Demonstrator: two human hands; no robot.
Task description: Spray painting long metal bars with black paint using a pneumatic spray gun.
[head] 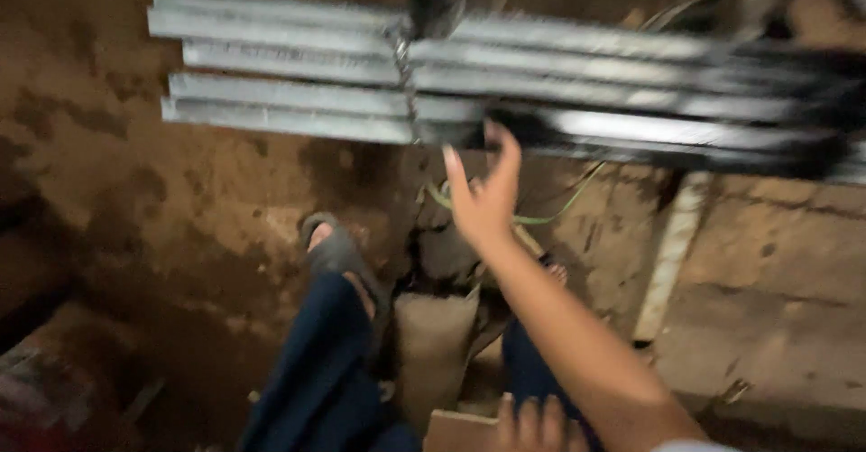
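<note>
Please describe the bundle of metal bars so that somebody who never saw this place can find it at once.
Look at the brown dirt floor and then up to the top of the picture. There the bundle of metal bars lies crosswise, grey and shiny, just beyond the raised right hand. Unlike the pale single strip lying on the ground at the right, it is several long bars stacked together, with a chain across them.

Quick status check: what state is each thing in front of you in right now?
Bundle of grey metal bars: stacked lengthwise, chained, off the floor.
Right hand: open, reaching towards the bars; contact unclear.
Left hand: resting on a brown board.
Grey sandal: worn, on the dirt floor.
</note>
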